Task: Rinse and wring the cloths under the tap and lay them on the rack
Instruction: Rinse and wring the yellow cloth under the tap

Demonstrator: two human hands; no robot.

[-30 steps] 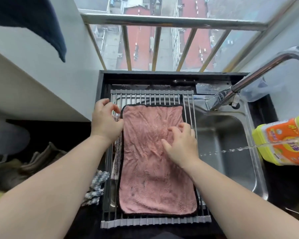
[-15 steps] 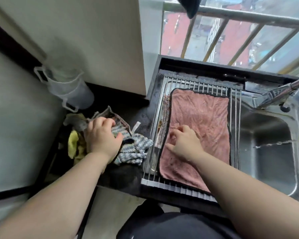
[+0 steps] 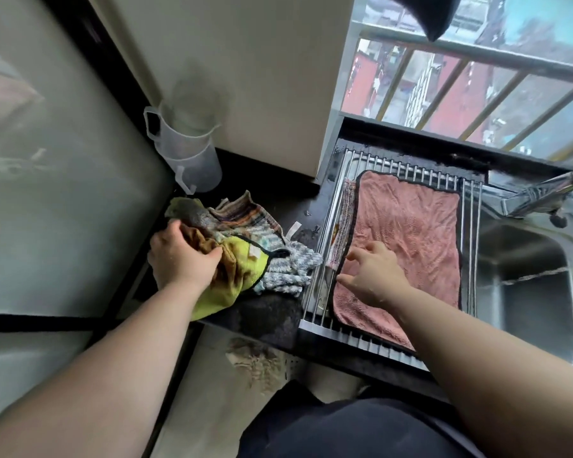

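Head view, looking down on a dark counter (image 3: pixel 272 312) beside a steel sink (image 3: pixel 536 292). A rack (image 3: pixel 407 166) of metal rods is laid across the left part of the sink. A pink cloth (image 3: pixel 407 233) with a dark border is spread flat on the rack and covers most of it; bare rods are left along the far edge and the right side. A narrow patterned cloth (image 3: pixel 343 223) is seen at the pink cloth's left edge, partly tucked beneath it.

The right hand (image 3: pixel 374 276) is rested on the near left part of the pink cloth. Its fingers are spread wide and slightly bent, with nothing held, and the fingertips are placed at the cloth's left border.

Left of the rack, a pile of cloths (image 3: pixel 245 239) is heaped on the counter. It is made up of a yellow-green cloth (image 3: pixel 242 269) with brown staining, a striped cloth (image 3: pixel 242 213) behind it, and a blue-and-white cloth (image 3: pixel 291 266) nearest the rack. The left hand (image 3: pixel 182 259) is closed over the pile, fingers and thumb curled round a bunched, brown-stained fold of the yellow-green cloth.

Two translucent measuring jugs (image 3: pixel 189 153), one nested in the other, are stood by the wall behind the pile. The tap (image 3: pixel 549 190) is angled over the sink from the right. A window railing (image 3: pixel 477 57) is seen beyond the sink, and a dark garment (image 3: pixel 434 14) is hung above it.
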